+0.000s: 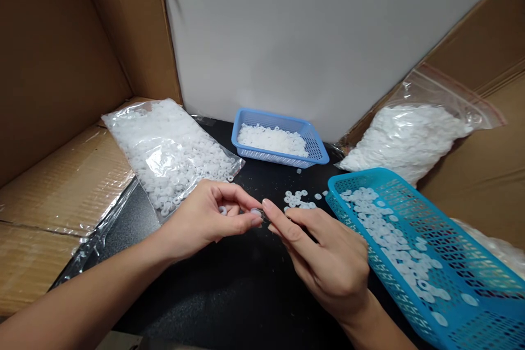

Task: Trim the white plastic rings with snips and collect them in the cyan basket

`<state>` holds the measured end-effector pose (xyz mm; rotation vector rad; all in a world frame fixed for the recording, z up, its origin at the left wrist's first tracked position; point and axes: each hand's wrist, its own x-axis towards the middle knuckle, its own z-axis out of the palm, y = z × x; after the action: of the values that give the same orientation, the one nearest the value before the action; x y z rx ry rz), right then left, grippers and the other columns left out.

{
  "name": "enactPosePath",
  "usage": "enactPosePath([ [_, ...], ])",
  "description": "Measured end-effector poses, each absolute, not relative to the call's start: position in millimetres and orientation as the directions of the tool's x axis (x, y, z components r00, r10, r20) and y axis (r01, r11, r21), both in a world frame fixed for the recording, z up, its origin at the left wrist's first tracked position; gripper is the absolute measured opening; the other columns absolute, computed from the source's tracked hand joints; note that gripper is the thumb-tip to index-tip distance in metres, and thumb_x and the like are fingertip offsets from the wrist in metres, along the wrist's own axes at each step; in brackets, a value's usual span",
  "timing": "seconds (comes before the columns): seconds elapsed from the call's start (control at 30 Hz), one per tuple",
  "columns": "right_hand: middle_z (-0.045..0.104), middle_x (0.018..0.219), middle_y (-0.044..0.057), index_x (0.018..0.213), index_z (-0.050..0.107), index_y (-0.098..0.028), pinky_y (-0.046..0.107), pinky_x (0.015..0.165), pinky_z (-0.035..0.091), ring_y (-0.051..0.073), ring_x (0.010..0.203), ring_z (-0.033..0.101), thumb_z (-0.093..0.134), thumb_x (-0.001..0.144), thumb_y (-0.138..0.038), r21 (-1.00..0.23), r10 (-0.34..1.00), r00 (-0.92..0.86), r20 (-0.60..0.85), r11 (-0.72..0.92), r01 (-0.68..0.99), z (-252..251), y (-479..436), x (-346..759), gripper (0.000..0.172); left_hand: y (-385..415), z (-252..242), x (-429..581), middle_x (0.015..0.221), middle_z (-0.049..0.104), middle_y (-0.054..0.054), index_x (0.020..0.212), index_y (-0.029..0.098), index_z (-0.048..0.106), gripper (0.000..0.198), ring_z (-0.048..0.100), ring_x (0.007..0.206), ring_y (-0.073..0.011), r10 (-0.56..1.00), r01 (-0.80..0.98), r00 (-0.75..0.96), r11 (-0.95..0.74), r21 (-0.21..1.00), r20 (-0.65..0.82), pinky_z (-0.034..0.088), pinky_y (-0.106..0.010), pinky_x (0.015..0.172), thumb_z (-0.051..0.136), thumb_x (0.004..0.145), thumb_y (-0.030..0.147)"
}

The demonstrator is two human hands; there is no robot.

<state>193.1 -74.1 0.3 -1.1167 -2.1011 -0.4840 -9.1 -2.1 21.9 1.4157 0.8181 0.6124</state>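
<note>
1. A small white piece (256,211) is being held over the black bench (254,306), between the two hands. Directions are being read from it, with 12 o'clock straight ahead of the person.
2. The piece is being pinched between the thumb and forefinger of the left hand (200,221), reaching in from 8 o'clock; a second white piece (222,210) is being cradled at 9 o'clock in its curled fingers.
3. The right hand (326,260) is being held at 4 o'clock, its forefinger being pointed towards 10 o'clock, the tip just beside the piece. Whether contact is being made, or anything pinched there, cannot be told. The left hand is thus the nearer.
4. A small oval outline is being shown, its longer way running roughly from 9 to 3 o'clock; which way the face is being turned cannot be told.
5. Loose white pieces (293,198) are being seen at 2 o'clock, a blue basket (279,157) towards 12 to 1 and a turquoise basket (500,309) between 3 and 4.
</note>
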Motion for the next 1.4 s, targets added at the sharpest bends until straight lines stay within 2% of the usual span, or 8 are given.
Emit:
enactPosePath([
  [0.33, 0.067, 0.081, 0.004, 0.131, 0.07, -0.016, 0.024, 0.065, 0.042, 0.011, 0.073, 0.059, 0.058, 0.097, -0.008, 0.038, 0.558, -0.422, 0.715, 0.571, 0.82, 0, -76, 194, 0.037, -2, 24, -8, 0.049, 0.039, 0.007, 0.081, 0.011, 0.076, 0.018, 0.03, 0.049, -0.0061, 0.791, 0.169, 0.599, 0.027, 0.985, -0.124, 0.022, -0.021, 0.046, 0.076, 0.078, 0.029],
  [0.5, 0.064, 0.081, 0.002, 0.13, 0.07, -0.019, 0.02, 0.064, 0.047, 0.008, 0.069, 0.058, 0.056, 0.099, -0.008, -0.373, 0.688, -0.137, 0.713, 0.537, 0.756, -4, -66, 192, 0.036, -2, 23, -8, 0.051, 0.048, 0.006, 0.089, 0.012, 0.079, 0.018, 0.035, 0.048, -0.006, 0.787, 0.157, 0.612, -0.03, 0.987, -0.074, 0.024, -0.02, 0.046, 0.075, 0.082, 0.028],
  [0.73, 0.053, 0.065, -0.003, 0.131, 0.066, -0.017, 0.02, 0.047, 0.038, 0.009, 0.05, 0.043, 0.05, 0.104, -0.04, -0.774, 0.89, 0.161, 0.427, 0.268, 0.573, -12, -53, 204, 0.039, -3, 27, -7, 0.059, 0.062, 0.001, 0.09, 0.012, 0.081, 0.016, 0.04, 0.047, -0.0057, 0.798, 0.125, 0.599, 0.001, 0.992, -0.076, 0.027, -0.019, 0.044, 0.076, 0.081, 0.024],
  [0.87, 0.057, 0.066, 0.0, 0.077, 0.065, -0.016, 0.019, 0.051, 0.041, 0.01, 0.058, 0.052, 0.06, 0.098, -0.04, -0.801, 0.907, 0.144, 0.396, 0.265, 0.536, -10, -54, 201, 0.033, -2, 27, -5, 0.078, 0.074, -0.005, 0.091, 0.012, 0.078, 0.016, 0.043, 0.049, -0.0051, 0.787, 0.1, 0.607, 0.057, 0.993, -0.106, 0.029, -0.017, 0.042, 0.077, 0.081, 0.024],
  [1.0, 0.067, 0.077, 0.003, 0.088, 0.069, -0.018, 0.02, 0.06, 0.049, 0.012, 0.068, 0.063, 0.062, 0.096, -0.032, -0.822, 0.878, 0.134, 0.459, 0.362, 0.441, -6, -56, 192, 0.018, -3, 24, -4, 0.081, 0.075, -0.005, 0.09, 0.012, 0.071, 0.016, 0.04, 0.048, -0.0038, 0.794, 0.049, 0.603, 0.061, 0.997, -0.078, 0.026, -0.016, 0.042, 0.077, 0.081, 0.023],
  [1.1, 0.057, 0.059, -0.001, 0.073, 0.064, -0.016, 0.018, 0.049, 0.041, 0.009, 0.052, 0.053, 0.068, 0.092, -0.043, -0.901, 0.931, 0.087, 0.353, 0.314, 0.298, -8, -58, 184, 0.033, -4, 22, -4, 0.057, 0.057, 0.005, 0.084, 0.012, 0.068, 0.014, 0.035, 0.046, -0.0037, 0.815, 0.062, 0.579, -0.024, 0.998, -0.016, 0.023, -0.017, 0.043, 0.077, 0.082, 0.023],
  [1.2, 0.059, 0.065, -0.001, 0.075, 0.063, -0.016, 0.018, 0.046, 0.038, 0.008, 0.053, 0.048, 0.082, 0.077, -0.05, -0.952, 0.954, 0.11, 0.278, 0.258, 0.164, -10, -59, 176, 0.039, -4, 19, -3, 0.052, 0.045, 0.008, 0.082, 0.012, 0.069, 0.015, 0.034, 0.048, -0.005, 0.825, 0.129, 0.564, -0.109, 0.986, 0.018, 0.024, -0.019, 0.046, 0.075, 0.084, 0.026],
  [1.4, 0.057, 0.069, -0.001, 0.078, 0.064, -0.015, 0.018, 0.051, 0.037, 0.006, 0.057, 0.043, 0.084, 0.074, -0.05, -0.994, 0.993, 0.04, 0.112, 0.113, -0.013, -12, -56, 171, 0.041, -5, 19, -2, 0.056, 0.047, 0.006, 0.083, 0.013, 0.074, 0.008, 0.035, 0.052, -0.006, 0.827, 0.194, 0.559, -0.202, 0.96, 0.061, 0.025, -0.02, 0.048, 0.074, 0.082, 0.021],
])
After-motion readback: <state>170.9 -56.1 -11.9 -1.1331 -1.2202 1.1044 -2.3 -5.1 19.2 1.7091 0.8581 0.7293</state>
